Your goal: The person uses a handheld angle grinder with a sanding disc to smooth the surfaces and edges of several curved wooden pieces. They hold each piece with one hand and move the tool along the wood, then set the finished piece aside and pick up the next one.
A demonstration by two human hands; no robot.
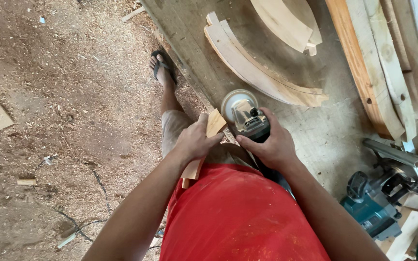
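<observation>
My left hand [195, 141] grips a small flat piece of light wood [215, 123] that runs down toward my red shirt. Its upper end sits against the round disc of an angle grinder [242, 112]. My right hand [272, 144] is wrapped around the grinder's grey and black body, just right of the wood piece. Both hands are close together at the edge of the workbench [325, 135], above my leg and sandalled foot [162, 67].
Curved wooden pieces [262, 72] lie on the bench beyond the grinder, and more curved boards [383, 72] are stacked at the right. A teal power tool [376, 205] sits at the lower right. Sawdust and wood scraps cover the dirt floor [49, 96] on the left.
</observation>
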